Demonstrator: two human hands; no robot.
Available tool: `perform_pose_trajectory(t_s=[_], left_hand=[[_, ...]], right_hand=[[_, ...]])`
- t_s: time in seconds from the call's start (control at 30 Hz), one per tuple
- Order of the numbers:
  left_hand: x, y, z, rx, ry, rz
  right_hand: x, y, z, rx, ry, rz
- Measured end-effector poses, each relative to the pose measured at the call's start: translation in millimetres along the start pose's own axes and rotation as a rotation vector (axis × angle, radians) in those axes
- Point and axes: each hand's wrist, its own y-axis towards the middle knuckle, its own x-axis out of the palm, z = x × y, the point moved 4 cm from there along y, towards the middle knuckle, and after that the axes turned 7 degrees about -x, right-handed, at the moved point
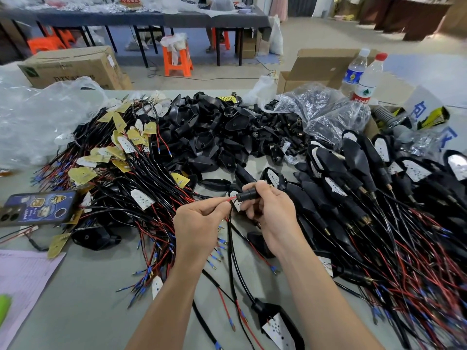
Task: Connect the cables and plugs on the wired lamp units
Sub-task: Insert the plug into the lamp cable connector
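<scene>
My right hand grips a small black cylindrical plug sleeve above the table's middle. My left hand pinches the red and black wires right at the sleeve's open end. Those wires hang down between my forearms to a black lamp unit with a white LED board lying near the front edge. A tangle of wired boards fills the left, loose black housings the middle, and assembled lamp units the right.
A phone in a dark patterned case lies at the left, with a pink paper sheet in front of it. Plastic bags, two water bottles and open cardboard boxes line the back. Orange stools stand beyond the table.
</scene>
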Motion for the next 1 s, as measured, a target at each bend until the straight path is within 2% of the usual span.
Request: perform_pose_trajectory(t_s=[0.17, 0.4, 0.53, 0.67, 0.83, 1.0], left_hand=[[1.7, -4.7, 11.3, 0.117, 0.131, 0.025], [9.9, -11.1, 9.0, 0.155, 0.272, -0.025], [10.0, -9.9, -0.7, 0.076, 0.252, 0.019], [9.6, -11.9, 1.4, 0.083, 0.27, -0.079], [7.2, -1.5, -7.8, -0.086, 0.144, -0.178], [6.1, 8.2, -11.7, -0.118, 0.118, -0.157]], right_hand=[[2.4, -1.9, 6.0, 0.046, -0.003, -0.016], [-0.2, 0.8, 11.7, 0.065, 0.033, 0.034], [3.3, 0.2, 15.0, 0.063, -0.02, -0.039], [2.0, -0.1, 15.7, 0.069, -0.083, -0.056], [3.6, 1.5, 13.0, 0.071, -0.121, -0.072], [-0.4, 10.7, 0.9, -0.003, -0.225, -0.004]])
